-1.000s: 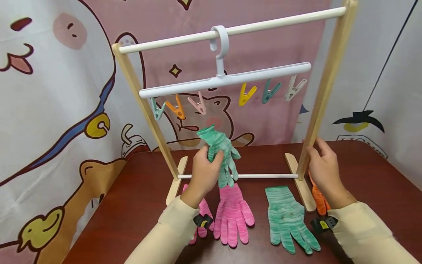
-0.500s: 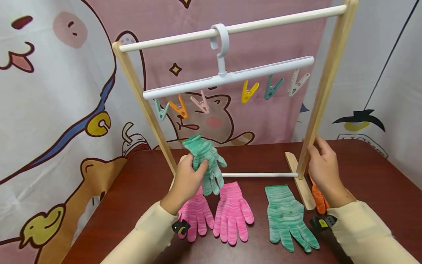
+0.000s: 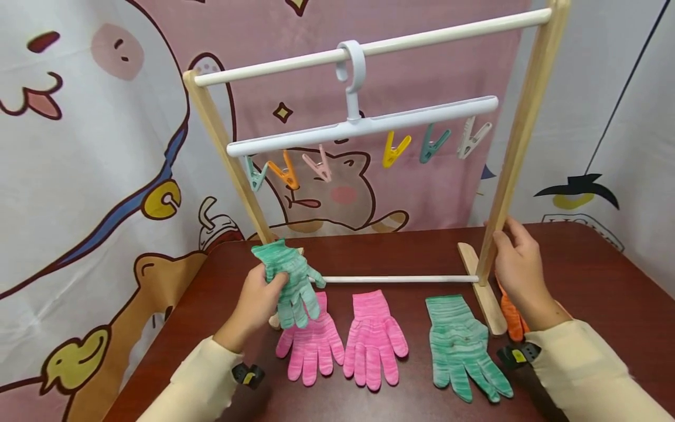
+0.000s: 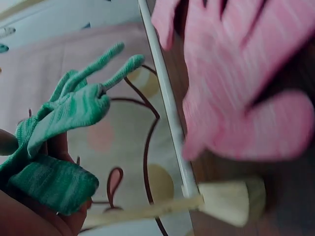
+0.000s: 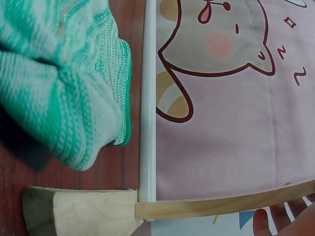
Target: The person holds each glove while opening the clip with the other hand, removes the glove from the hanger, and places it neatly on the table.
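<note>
My left hand (image 3: 258, 302) pinches a green glove (image 3: 292, 284) between thumb and fingers, near the foot of the left post. The glove's fingers hang down over part of a pink glove (image 3: 311, 351) lying on the table. In the left wrist view the held glove (image 4: 64, 113) is bunched at the hand. My right hand (image 3: 519, 269) holds the lower part of the rack's right wooden post (image 3: 519, 146), its fingers partly hidden behind it. Further right, an orange glove (image 3: 511, 313) lies partly under that hand. A second pink glove (image 3: 371, 346) and another green glove (image 3: 459, 346) lie flat between the hands.
A white hanger (image 3: 364, 126) hangs from the rack's top bar (image 3: 448, 40). Several clothespins dangle from it, among them a yellow one (image 3: 392, 151) and an orange one (image 3: 286, 171). A low white bar (image 3: 395, 279) joins the posts. Behind stands a printed cloth (image 3: 422, 187).
My left hand has carried the green glove left and down, from mid-rack to the left post, uncovering the pink gloves. The hanger sways slightly; the right hand has stayed on its post.
</note>
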### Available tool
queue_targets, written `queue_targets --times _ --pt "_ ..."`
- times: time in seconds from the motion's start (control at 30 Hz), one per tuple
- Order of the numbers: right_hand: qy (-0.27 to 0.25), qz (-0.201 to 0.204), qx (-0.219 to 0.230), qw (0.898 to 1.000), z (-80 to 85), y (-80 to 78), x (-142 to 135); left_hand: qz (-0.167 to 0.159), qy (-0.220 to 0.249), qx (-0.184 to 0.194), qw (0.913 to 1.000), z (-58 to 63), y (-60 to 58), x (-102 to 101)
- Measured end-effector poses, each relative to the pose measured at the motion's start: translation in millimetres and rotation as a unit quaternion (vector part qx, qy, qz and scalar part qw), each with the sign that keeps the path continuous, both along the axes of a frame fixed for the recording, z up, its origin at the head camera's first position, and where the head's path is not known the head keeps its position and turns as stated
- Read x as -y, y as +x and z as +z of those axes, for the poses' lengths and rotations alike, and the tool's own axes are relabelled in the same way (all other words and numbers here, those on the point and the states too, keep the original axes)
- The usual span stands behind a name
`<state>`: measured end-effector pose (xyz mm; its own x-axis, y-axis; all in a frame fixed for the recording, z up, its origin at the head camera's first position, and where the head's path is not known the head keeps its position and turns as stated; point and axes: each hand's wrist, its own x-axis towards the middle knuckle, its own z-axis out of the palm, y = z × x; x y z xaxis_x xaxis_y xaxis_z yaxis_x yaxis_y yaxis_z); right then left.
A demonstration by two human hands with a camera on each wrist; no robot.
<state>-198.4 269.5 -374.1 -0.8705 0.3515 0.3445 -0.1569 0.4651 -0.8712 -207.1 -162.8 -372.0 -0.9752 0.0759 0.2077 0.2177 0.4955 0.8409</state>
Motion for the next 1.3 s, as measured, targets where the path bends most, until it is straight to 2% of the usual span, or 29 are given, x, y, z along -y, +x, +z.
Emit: queue_targets --times 0.23,0.57,0.73,0.93,1.17,1.3 --pt "0.007 0.003 0.024 1.0 1.6 1.9 -5 0.004 -0.02 0.041 0.9989 -2.8 -11.2 27" --pt "-0.001 0.02 0.022 1.0 3.6 0.9 -7 0.014 -0.071 0.097 0.9926 -24.9 -27.8 65" --pt "-0.006 0.026 0.033 0.999 3.9 2.1 -6 0.023 -0.088 0.114 0.9893 -34.3 -34.7 77" --pt "0.005 0.019 0.039 0.999 3.4 3.4 -5 0.027 -0.115 0.136 0.9838 -40.1 -42.4 91" --pt "0.001 0.025 0.034 0.999 4.8 1.4 -5 0.011 -0.149 0.169 0.9741 -42.9 -48.6 97" --pt "-0.007 0.027 0.04 0.999 5.4 1.7 -4 -0.002 -0.185 0.161 0.9695 -46.4 -54.4 100"
